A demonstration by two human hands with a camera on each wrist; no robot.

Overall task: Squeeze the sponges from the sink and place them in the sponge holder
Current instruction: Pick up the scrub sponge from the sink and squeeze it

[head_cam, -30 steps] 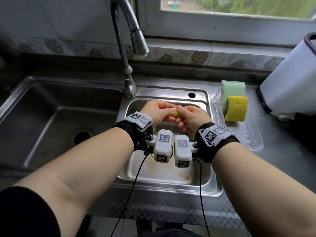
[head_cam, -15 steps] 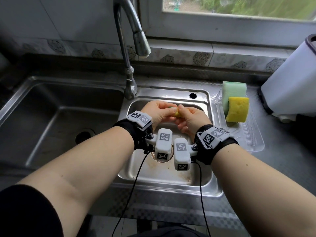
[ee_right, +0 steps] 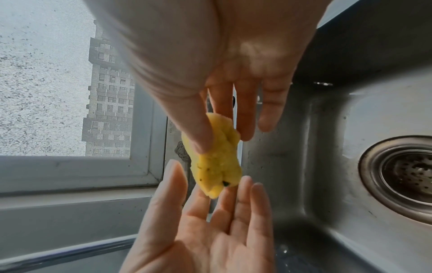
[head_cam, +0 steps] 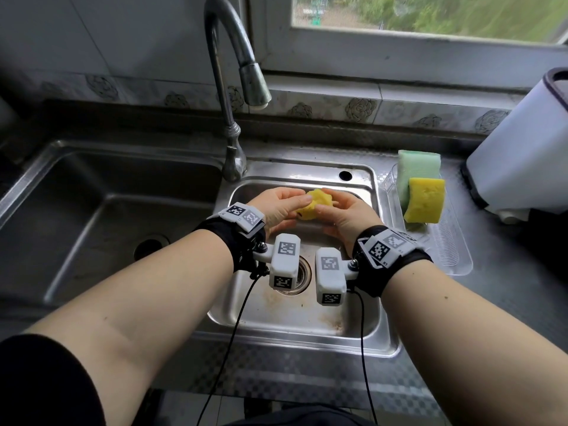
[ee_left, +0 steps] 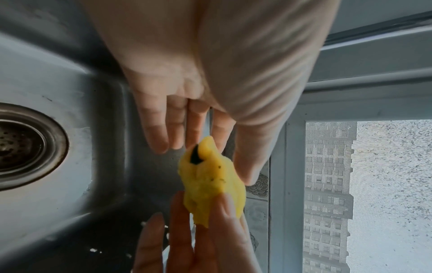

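Observation:
A crumpled yellow sponge (head_cam: 313, 204) (ee_left: 210, 181) (ee_right: 217, 162) hangs over the small sink basin (head_cam: 295, 318), between my two hands. My right hand (head_cam: 342, 212) pinches it between thumb (ee_right: 198, 136) and fingers. My left hand (head_cam: 278, 207) lies alongside with straight fingers (ee_right: 233, 206), only touching the sponge's free end. The clear plastic sponge holder (head_cam: 451, 256) sits on the counter to the right of the basin. A pale green sponge (head_cam: 418, 167) and a second yellow sponge (head_cam: 425, 204) stand in it.
The faucet (head_cam: 233, 72) arches over the basin's back left corner. A drain strainer (head_cam: 302, 272) sits under my wrists. A larger basin (head_cam: 107, 226) lies to the left. A white appliance (head_cam: 522, 149) stands behind the holder on the right.
Both hands were clenched tight round the sponge. They have eased apart, the left fingers have straightened, and the sponge has sprung out into view.

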